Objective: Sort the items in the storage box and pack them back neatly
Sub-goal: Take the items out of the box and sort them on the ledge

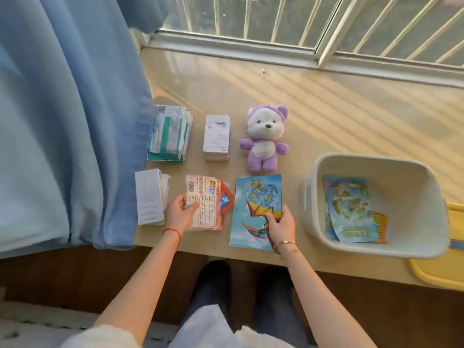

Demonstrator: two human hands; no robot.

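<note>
While the left hand (179, 212) fingers curl round the orange packets (204, 202), the right hand (280, 226) pinches the blue booklet (253, 204)

Storage box (371, 172) and sorted items, tabletop.
My box stands open at right holding picture sheets (351, 209); packets, cards, plush bear (263, 139) lie grouped left.

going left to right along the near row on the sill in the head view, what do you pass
White boxes → orange packet stack held by left hand → blue picture sheet under right hand → storage box → yellow lid.
</note>
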